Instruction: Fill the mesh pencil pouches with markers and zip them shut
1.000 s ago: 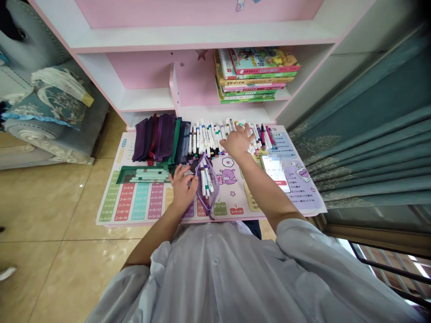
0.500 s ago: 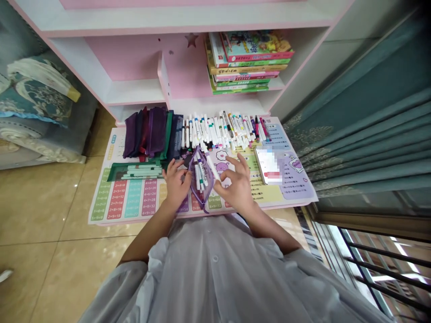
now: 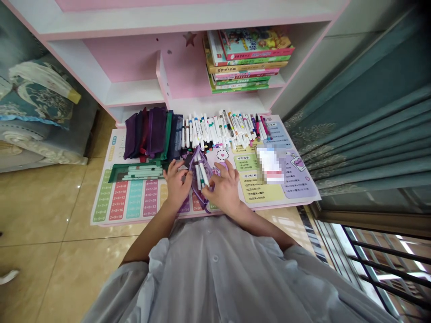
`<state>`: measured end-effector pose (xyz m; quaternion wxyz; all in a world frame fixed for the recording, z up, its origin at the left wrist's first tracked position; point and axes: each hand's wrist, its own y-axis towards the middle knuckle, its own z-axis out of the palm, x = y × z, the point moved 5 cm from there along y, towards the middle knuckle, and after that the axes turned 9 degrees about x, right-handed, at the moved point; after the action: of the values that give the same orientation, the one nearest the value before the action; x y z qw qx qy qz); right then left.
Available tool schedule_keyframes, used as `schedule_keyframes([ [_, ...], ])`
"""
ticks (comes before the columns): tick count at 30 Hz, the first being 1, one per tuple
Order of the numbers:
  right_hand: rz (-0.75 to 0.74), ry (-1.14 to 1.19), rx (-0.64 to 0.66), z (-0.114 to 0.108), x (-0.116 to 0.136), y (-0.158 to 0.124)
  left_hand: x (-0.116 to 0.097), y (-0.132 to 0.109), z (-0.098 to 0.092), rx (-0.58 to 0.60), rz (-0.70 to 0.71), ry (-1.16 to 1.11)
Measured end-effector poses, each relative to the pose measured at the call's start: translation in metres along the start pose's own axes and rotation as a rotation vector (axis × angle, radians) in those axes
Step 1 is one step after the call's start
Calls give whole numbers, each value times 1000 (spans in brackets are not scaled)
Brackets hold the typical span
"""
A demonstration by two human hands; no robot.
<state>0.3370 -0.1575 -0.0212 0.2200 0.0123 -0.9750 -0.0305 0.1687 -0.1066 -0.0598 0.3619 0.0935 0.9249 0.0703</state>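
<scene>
A purple mesh pencil case (image 3: 210, 207) lies unzipped in front of me, with several white markers (image 3: 199, 175) inside. My left hand (image 3: 178, 181) pinches its left edge between thumb and forefinger, the other fingers spread. Over the case's right side, my right hand (image 3: 224, 190) grips the near end of a white marker (image 3: 203, 172) lying lengthwise in the opening; its fingertips partly hide that end. Left of my left hand, a green mesh pencil case (image 3: 117, 174) contains several pale markers (image 3: 144, 172).
Behind my hands runs a row of loose markers (image 3: 215, 128). Purple, red, green and navy cases (image 3: 156, 130) stand stacked to its left. A phone (image 3: 269, 166), partly blurred, lies at right. Stacked books (image 3: 249, 63) fill part of the shelf above the printed desk mat (image 3: 134, 213).
My right hand has moved left and lowered the white marker from above the pencil case's right edge into its opening. My left hand stays on the case's left edge.
</scene>
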Motion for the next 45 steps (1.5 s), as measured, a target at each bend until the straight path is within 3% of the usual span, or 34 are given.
schedule_keyframes([
  [9, 13, -54, 184, 7, 9, 9, -1, -1, 0, 16, 6, 22],
  [14, 1, 15, 157, -4, 0, 24, -1, 0, 0, 17, 2, 24],
  [20, 67, 3, -41, -26, -29, 108, 1, 1, 1, 26, -10, -3],
  [24, 138, -13, -15, -19, -43, 165, 5, 0, 3, 15, -22, -21],
  [27, 160, -44, 40, -9, -44, 186, 6, -1, 3, 11, -27, -15],
  [38, 146, -94, 104, 4, -40, 193, 5, 0, 3, 29, -35, -9],
  [42, 99, 12, 32, -4, -40, 182, 6, -1, 3, 21, -32, 13],
  [45, 52, 117, -65, -17, -39, 158, 6, -1, 3, 21, -27, 13],
])
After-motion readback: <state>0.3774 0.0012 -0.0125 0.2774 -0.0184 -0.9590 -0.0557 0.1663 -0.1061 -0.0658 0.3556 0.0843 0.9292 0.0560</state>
